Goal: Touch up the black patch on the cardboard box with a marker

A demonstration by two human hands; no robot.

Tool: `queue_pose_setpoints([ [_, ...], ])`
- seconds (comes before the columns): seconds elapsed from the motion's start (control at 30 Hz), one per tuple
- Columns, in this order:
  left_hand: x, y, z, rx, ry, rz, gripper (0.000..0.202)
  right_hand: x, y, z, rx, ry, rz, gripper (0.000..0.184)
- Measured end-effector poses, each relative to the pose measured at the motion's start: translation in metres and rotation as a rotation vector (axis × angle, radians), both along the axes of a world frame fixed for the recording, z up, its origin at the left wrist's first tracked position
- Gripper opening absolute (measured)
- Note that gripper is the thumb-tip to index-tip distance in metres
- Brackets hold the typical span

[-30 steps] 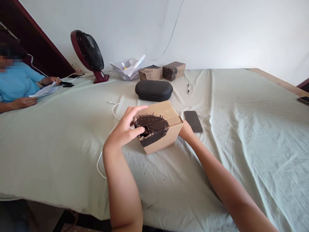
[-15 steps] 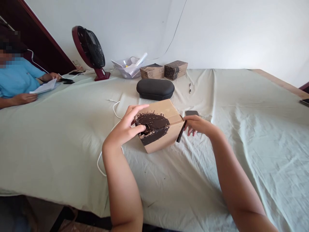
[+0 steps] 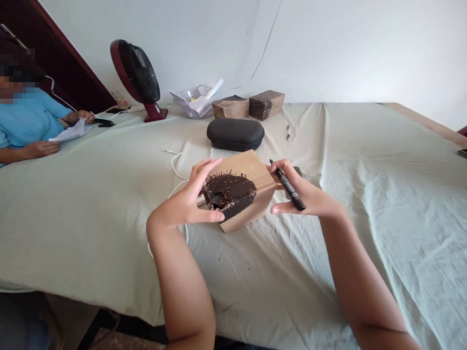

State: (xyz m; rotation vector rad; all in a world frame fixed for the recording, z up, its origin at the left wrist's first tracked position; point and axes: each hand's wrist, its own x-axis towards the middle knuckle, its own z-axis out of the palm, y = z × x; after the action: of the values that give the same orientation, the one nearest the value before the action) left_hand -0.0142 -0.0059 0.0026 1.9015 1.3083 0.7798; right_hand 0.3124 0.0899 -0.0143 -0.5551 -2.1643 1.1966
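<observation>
Head view: far L, a person in a light-blue top (image 3: 31, 119) holds white papers (image 3: 75, 130); next, dark-red/black fan (image 3: 136, 75) on the greenish cloth (image 3: 91, 214), then white cable (image 3: 175, 167) and clear plastic tub (image 3: 195, 108) w/ bits in it. L hand (image 3: 184, 201) is spread wide round the L end of the cardboard box (image 3: 248, 214), thumb on front face, fingers at top edge, has hold of it. Box sits approx mid-table, just in front of black case (image 3: 235, 135), w/ a torn, blackened patch; 2 more boxes (image 3: 268, 106) stand behind the case. R hand (image 3: 310, 197) is half-open at the box's R side, black marker (image 3: 286, 183) held slantwise across it, thumb apart; exact grip partly hidden. Pen (image 3: 288, 132) lies farther back; dark flat item (image 3: 462, 152) at far R edge.
</observation>
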Motion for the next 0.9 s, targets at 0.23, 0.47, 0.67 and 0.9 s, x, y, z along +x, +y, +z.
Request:
queue_pose_setpoints([
  [0.23, 0.009, -0.007, 0.006, 0.075, 0.083, 0.027, 0.132, -0.008, 0.002, -0.005, 0.021, 0.044, -0.137, 0.065],
  [0.47, 0.026, -0.015, 0.015, 0.236, 0.043, 0.133, 0.111, -0.007, -0.009, 0.002, 0.007, 0.154, -0.355, 0.049],
  [0.67, 0.050, -0.022, 0.027, 0.314, 0.130, 0.173, 0.107, -0.010, -0.042, 0.026, 0.141, 0.493, -0.477, 0.044],
  [0.9, 0.070, -0.026, 0.034, 0.337, 0.179, 0.144, 0.109, -0.022, -0.085, 0.043, 0.337, 0.525, -0.317, 0.011],
])
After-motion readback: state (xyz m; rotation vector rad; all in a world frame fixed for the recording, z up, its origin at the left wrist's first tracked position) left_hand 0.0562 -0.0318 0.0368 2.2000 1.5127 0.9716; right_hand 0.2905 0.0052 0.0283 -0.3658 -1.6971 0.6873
